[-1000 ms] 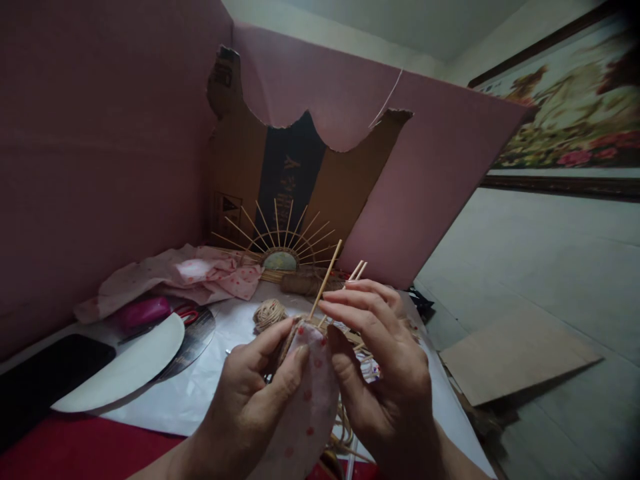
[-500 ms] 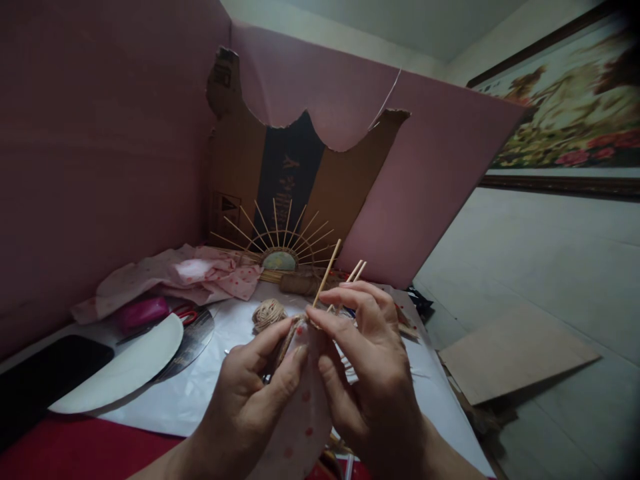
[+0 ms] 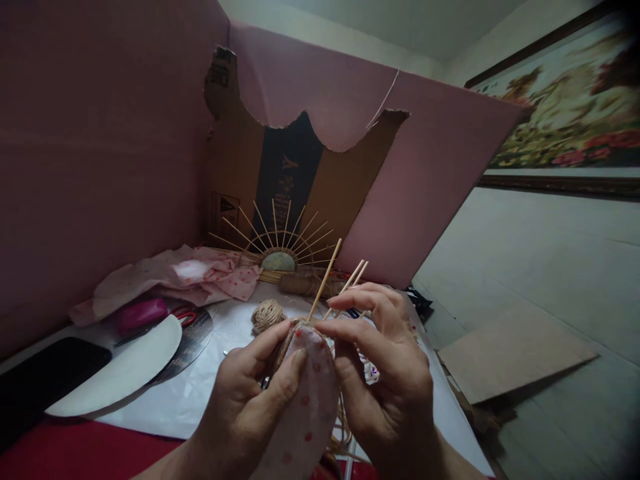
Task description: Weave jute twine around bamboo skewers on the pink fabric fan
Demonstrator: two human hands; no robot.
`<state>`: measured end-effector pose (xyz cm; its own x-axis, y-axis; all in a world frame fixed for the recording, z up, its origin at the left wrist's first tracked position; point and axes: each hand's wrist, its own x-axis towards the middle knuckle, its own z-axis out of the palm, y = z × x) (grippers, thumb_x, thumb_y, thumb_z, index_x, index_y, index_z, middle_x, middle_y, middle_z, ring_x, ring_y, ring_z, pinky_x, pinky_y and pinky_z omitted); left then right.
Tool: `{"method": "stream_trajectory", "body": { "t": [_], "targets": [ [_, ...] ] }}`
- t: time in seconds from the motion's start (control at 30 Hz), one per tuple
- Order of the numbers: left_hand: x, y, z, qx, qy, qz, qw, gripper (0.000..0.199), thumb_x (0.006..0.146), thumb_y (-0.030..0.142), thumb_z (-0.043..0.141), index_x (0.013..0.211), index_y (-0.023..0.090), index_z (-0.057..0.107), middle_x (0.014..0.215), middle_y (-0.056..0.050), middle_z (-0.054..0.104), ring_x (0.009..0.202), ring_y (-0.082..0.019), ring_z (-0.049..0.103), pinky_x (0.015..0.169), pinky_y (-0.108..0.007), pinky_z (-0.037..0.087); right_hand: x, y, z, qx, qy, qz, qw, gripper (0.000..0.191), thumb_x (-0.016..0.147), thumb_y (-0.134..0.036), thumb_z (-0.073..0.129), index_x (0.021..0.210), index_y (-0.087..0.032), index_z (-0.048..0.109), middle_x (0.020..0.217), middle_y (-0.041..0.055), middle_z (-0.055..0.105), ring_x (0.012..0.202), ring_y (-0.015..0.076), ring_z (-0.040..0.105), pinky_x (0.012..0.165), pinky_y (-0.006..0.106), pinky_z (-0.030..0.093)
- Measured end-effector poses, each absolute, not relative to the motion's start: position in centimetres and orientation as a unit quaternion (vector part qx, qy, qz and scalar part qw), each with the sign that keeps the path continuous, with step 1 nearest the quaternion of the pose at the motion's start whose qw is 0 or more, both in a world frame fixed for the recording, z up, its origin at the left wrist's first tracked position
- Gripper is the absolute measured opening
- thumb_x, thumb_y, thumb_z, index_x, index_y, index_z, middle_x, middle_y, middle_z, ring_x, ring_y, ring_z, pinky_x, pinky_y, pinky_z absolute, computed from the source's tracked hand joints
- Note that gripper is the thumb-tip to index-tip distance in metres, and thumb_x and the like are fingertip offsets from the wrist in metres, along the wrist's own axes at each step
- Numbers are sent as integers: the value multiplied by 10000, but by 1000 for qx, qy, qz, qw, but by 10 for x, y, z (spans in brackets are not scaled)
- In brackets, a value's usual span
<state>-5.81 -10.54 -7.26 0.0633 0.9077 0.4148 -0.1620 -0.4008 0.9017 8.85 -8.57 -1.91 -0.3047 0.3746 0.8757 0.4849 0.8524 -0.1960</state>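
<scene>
My left hand pinches a rounded, flat piece covered in pink polka-dot fabric, its thumb on the face and its index finger at the top edge. Brown twine runs along that edge. From the top of the piece a thin wooden stick rises at a slant, and two more sticks show behind my right hand. My right hand grips the right edge between index finger and thumb, its other fingers raised and bent. Loose twine hangs below, partly hidden by the piece.
A ball of twine lies behind the hands. Further back, a half-round fan of sticks leans against cut cardboard. On the left are crumpled dotted fabric, red-handled scissors, a white half disc and a black phone.
My right hand has shifted slightly right and down along the edge, uncovering more of the dotted fabric. My left hand keeps its hold almost unmoved.
</scene>
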Motion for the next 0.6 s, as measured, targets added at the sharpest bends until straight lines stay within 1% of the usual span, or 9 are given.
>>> {"method": "stream_trajectory", "body": {
  "t": [0.13,0.23,0.3,0.37,0.47,0.53,0.6],
  "targets": [
    [-58,-106,-72,577,320,603,449,273,889,293,551,1147,264,635,817,1,628,724,-111,553,677,-179,488,87,-85,-20,-259,-820,-58,508,271,779,-42,498,927,-144,702,971,98,587,1011,245,482,867,454,421],
    [-59,-105,-73,583,313,605,443,283,900,283,535,1171,285,616,819,12,624,721,-104,548,685,-177,490,89,-86,-19,-262,-817,-56,511,240,780,-44,499,861,-155,696,948,87,592,998,238,491,863,447,422],
    [-60,-106,-74,592,313,605,431,294,903,273,530,1187,298,603,856,15,634,736,-100,555,713,-179,493,91,-87,-18,-270,-809,-60,519,215,784,-47,506,850,-153,681,938,80,605,998,231,501,875,444,420],
    [-60,-106,-74,599,316,606,418,305,903,263,533,1197,302,599,923,13,648,764,-100,568,750,-184,493,92,-88,-16,-263,-809,-63,522,225,776,-42,509,909,-141,661,952,77,626,1000,221,519,901,445,417],
    [-61,-107,-76,604,316,604,414,337,905,258,526,1235,299,579,1039,-6,659,785,-109,583,775,-206,501,91,-88,-15,-217,-830,-51,512,336,762,-28,502,1066,-120,610,1023,71,662,1013,206,555,930,437,420],
    [-61,-107,-77,601,315,602,421,370,909,256,516,1275,298,551,1106,-24,653,800,-122,594,781,-229,512,89,-88,-14,-191,-841,-39,505,388,762,-13,499,1126,-122,579,1039,63,679,1005,193,577,910,415,445],
    [-61,-108,-78,598,319,598,427,393,906,249,517,1296,294,537,1128,-37,651,810,-134,605,787,-247,517,87,-87,-15,-182,-842,-33,506,401,768,3,501,1140,-130,567,1020,58,692,975,186,594,873,396,473]
  ]
}}
